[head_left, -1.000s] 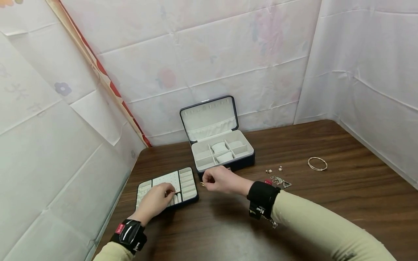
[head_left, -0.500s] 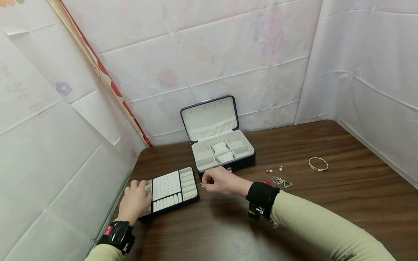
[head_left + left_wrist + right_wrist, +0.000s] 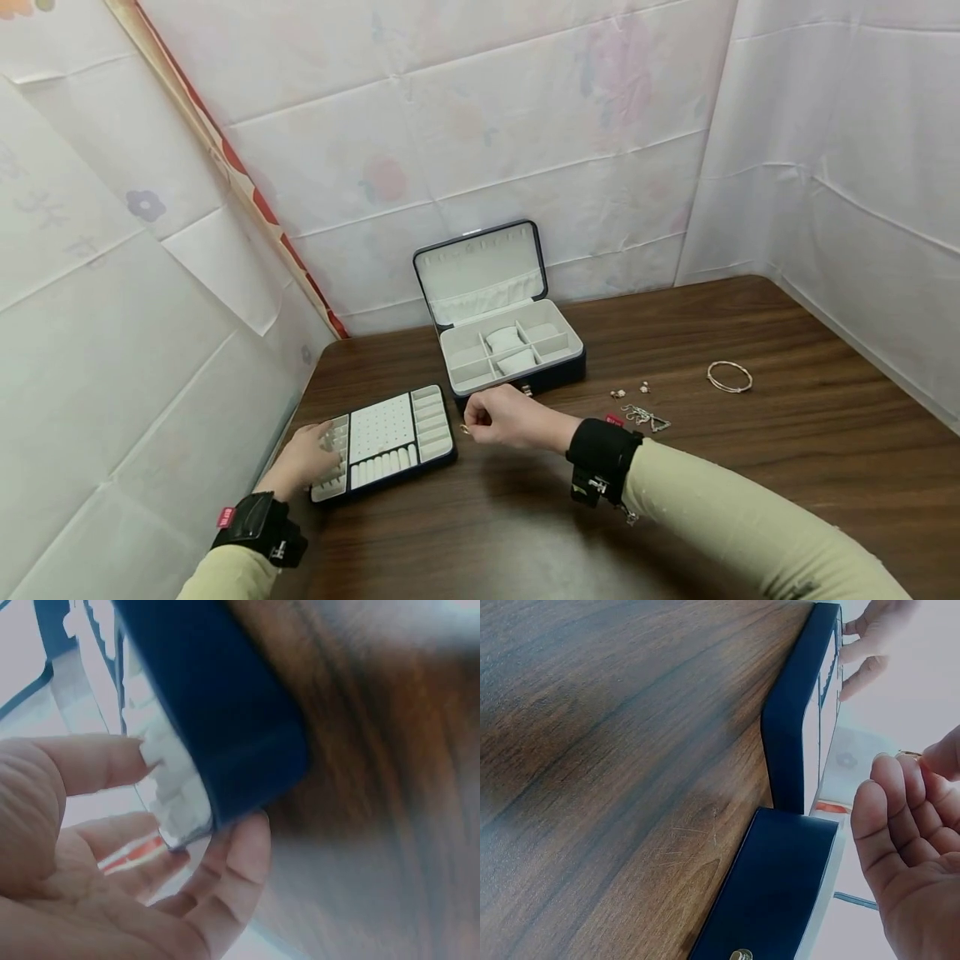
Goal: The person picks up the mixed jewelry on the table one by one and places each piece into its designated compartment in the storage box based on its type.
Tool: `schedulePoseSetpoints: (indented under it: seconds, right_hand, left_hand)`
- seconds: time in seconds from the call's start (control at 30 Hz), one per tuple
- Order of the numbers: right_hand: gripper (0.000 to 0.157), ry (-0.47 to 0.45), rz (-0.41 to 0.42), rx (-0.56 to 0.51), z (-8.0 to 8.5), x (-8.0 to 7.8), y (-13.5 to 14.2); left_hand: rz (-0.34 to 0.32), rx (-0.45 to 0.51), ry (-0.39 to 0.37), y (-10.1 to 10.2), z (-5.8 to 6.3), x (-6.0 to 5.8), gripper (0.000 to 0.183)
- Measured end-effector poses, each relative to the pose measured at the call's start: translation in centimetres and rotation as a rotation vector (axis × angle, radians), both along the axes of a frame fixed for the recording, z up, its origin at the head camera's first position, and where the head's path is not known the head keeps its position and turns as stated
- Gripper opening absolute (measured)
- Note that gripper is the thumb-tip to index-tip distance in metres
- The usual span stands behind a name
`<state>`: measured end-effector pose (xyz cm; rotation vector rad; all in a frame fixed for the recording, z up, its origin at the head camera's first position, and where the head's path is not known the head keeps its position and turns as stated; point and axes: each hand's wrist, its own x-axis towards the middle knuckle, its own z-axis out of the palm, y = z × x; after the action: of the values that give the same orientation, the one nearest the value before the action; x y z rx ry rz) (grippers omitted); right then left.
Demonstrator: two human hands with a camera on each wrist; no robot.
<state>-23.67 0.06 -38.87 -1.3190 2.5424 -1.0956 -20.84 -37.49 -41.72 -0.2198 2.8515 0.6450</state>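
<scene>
My left hand [image 3: 302, 458] lies at the left edge of a navy jewelry tray [image 3: 382, 482], its fingers loosely bent over the narrow compartments there. The left wrist view has the thumb touching the pale compartment dividers [image 3: 169, 769] and other fingers beside the tray's corner. With thumb and fingertips my right hand [image 3: 502, 417] pinches a small gold ring [image 3: 909, 754]. It hovers in front of the open jewelry box [image 3: 558, 375], just right of the tray. The tray also has a dotted white panel [image 3: 382, 425] and a row of ring rolls [image 3: 386, 465].
The box's lid [image 3: 483, 267] stands raised, with two small cushions [image 3: 504, 340] in the compartments below. To the right on the wooden table [image 3: 525, 533] lie small earrings [image 3: 617, 393], a silver chain [image 3: 645, 417] and a gold bangle [image 3: 729, 377]. Fabric sheets hang behind and beside.
My left hand has moved from the tray's ring rolls leftward to its left edge, uncovering the dotted panel and rolls. The right hand stays in place with the ring.
</scene>
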Motion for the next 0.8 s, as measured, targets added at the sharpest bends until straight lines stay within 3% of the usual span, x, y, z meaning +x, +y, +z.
schedulePoseSetpoints:
  seconds: [0.1,0.33,0.6,0.8]
  right_hand:
    - [0.015,-0.004,-0.002,0.006,0.0,0.0,0.0]
    - [0.017,-0.023,-0.004,0.020,0.0,-0.1,0.3]
    - [0.016,-0.026,0.008,0.007,0.1,0.0,0.4]
    - [0.015,-0.037,0.006,0.013,0.1,0.0,0.5]
  left_hand:
    - [0.012,0.057,-0.038,-0.4,-0.1,-0.3,0.079]
    - [0.024,0.121,-0.030,-0.6,0.1,-0.5,0.079]
    - [0.020,0.277,-0.086,-1.6,0.4,-0.7,0.101]
    - [-0.009,0.295,-0.128,-1.9,1.0,-0.5,0.097]
